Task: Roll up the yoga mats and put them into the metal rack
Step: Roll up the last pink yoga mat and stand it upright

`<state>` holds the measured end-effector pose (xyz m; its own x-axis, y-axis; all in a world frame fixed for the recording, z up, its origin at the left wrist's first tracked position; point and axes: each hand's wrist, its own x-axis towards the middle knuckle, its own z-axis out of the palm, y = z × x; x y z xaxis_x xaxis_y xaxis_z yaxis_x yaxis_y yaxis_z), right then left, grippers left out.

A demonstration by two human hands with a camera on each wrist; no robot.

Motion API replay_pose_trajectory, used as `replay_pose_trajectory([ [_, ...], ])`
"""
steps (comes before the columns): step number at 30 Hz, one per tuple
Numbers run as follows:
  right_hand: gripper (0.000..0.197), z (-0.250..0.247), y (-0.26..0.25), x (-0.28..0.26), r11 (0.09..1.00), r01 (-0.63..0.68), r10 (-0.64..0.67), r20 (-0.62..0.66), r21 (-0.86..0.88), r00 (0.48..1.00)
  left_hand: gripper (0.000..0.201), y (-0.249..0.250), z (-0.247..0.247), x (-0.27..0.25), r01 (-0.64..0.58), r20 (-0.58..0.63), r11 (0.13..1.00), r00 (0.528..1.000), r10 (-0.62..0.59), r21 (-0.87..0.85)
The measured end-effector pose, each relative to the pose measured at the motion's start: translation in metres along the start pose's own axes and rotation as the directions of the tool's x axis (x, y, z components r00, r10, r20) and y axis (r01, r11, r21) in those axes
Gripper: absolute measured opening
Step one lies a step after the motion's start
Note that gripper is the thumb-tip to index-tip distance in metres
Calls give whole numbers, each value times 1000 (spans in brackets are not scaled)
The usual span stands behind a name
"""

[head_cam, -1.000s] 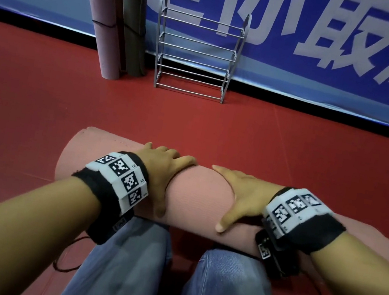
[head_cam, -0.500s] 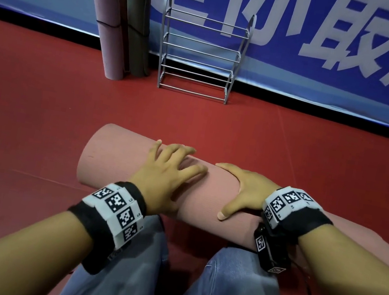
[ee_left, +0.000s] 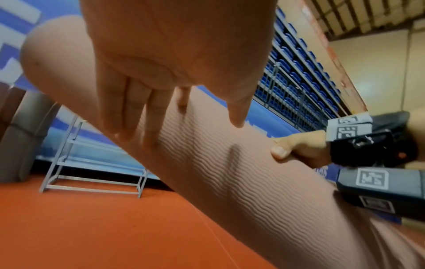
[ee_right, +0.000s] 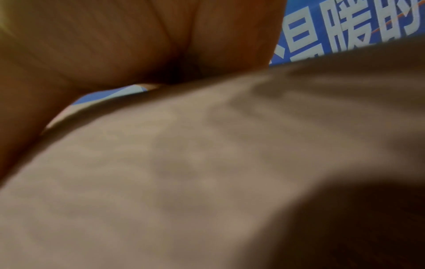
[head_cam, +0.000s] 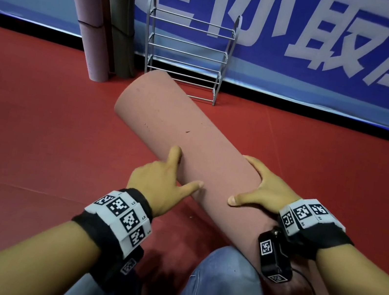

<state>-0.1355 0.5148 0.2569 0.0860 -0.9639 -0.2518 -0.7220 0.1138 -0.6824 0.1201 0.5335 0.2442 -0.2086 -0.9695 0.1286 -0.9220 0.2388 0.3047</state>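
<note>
**Now: Rolled Mat Held Off the Red Floor**

Underfoot, the red floor (head_cam: 25,119) runs to a blue banner (head_cam: 311,25). Against it stand the metal rack (head_cam: 187,51) and three rolled mats (head_cam: 100,26). Nearer, the pink yoga mat (head_cam: 178,129), rolled, angles toward the rack. Left hand (head_cam: 159,182) lies against its side, fingers straight; right hand (head_cam: 265,188) wraps over it.

A long blue banner (head_cam: 304,70) along the wall is showing large white Chinese characters, cropped at the top in the head view; "取" is reading there, its neighbours only in part. In the right wrist view the same banner (ee_right: 345,27) is showing "暖" and part of "的". The black-and-white square code markers on the wristbands (head_cam: 123,215) are carrying no readable text.
</note>
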Motion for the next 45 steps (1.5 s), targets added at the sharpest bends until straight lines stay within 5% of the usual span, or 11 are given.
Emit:
replay_pose_trajectory([
  [4,107,-1,-2,1,999,35,-37,-101,-23,994,77,11,7,12,12,17,967,1000,-8,-255],
  [8,120,-3,-10,8,992,97,-116,-260,-83,959,75,19,7,31,-75,-116,860,993,18,-506],
  [12,141,5,-16,25,984,160,-178,-366,-78,913,70,27,1,54,-171,-289,762,957,-22,-624],
  [16,143,20,-18,47,979,197,-159,-420,48,893,87,21,-6,74,-183,-313,649,946,-89,-739],
  [23,143,52,-24,80,969,201,-136,-376,140,916,125,-19,-3,105,-66,-189,593,971,-147,-803],
  [38,122,92,21,101,945,4,48,-153,326,987,117,-45,52,110,32,19,612,999,-29,-790],
  [45,123,64,20,109,940,25,-21,-14,341,1000,125,-44,44,122,37,56,630,998,12,-776],
])
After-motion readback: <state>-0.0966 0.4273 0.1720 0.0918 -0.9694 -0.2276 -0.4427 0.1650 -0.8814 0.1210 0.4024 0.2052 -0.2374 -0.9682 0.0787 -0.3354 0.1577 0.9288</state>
